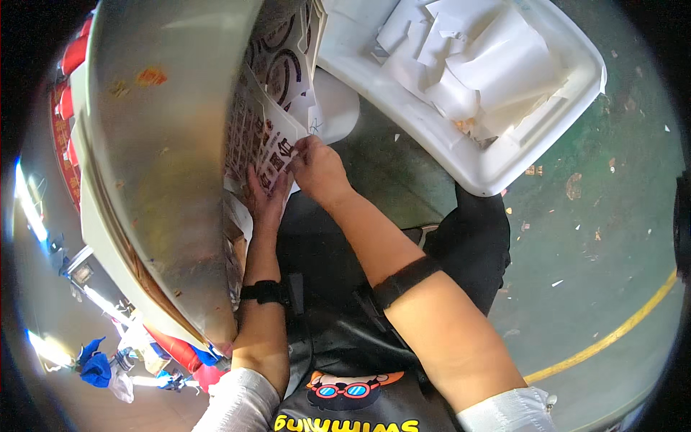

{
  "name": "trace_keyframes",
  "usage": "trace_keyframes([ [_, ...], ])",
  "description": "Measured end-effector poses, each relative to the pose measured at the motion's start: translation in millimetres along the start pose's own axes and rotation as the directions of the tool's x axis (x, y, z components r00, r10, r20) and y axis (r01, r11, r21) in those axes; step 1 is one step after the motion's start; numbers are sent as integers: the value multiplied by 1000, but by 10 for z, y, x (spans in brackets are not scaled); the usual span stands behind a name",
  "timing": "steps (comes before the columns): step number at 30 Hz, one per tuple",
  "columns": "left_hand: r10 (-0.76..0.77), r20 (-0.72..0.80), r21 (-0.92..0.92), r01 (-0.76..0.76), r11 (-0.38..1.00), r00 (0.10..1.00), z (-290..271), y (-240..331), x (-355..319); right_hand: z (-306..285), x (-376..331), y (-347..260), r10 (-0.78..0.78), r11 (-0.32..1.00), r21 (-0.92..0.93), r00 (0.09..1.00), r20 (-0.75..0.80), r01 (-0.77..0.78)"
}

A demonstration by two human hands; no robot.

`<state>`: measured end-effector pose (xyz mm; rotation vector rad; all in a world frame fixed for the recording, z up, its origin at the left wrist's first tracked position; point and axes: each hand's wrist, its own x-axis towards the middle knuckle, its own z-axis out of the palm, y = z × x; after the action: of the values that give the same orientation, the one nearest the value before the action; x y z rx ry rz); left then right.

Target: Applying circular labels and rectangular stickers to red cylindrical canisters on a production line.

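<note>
At frame centre we pinch a printed sticker sheet (268, 147) with our right hand (317, 169); our left hand (265, 198) lies flat beneath. White bin (504, 162) of paper scraps (475, 57) upper right; steel worktop (158, 144) blocks the left.

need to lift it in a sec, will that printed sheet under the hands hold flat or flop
Probably flop: the printed sheet looks thin and already curves over the metal table edge. Likely light, since the right hand pinches only a corner. It may tear or crease there; the left hand underneath suggests it needs support.
</note>
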<state>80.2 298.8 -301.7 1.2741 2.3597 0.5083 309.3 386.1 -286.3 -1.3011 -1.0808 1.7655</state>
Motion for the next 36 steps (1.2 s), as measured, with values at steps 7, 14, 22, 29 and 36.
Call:
trace_keyframes([
  [7, 66, 4, 137, -66, 988, 998, 7, 42, -11, 23, -16, -55, 69, 994, 80, 997, 33, -72],
  [14, 88, 47, -29, -87, 996, 995, 8, 464, -113, 128, -8, -104, -24, 974, 210, 891, 452, -81],
  [22, -225, -21, -383, 200, 902, 974, 95, 865, -5, 185, -54, -178, -277, 959, 70, 859, 430, 274],
  [29, -446, -97, -732, 240, 637, 890, 6, 1035, -248, -32, 32, -266, 30, 996, -86, 998, -53, -34],
  [36, -448, -126, -629, 278, 726, 885, -42, 766, -376, -125, -8, -322, -28, 985, -172, 997, -66, 16],
])
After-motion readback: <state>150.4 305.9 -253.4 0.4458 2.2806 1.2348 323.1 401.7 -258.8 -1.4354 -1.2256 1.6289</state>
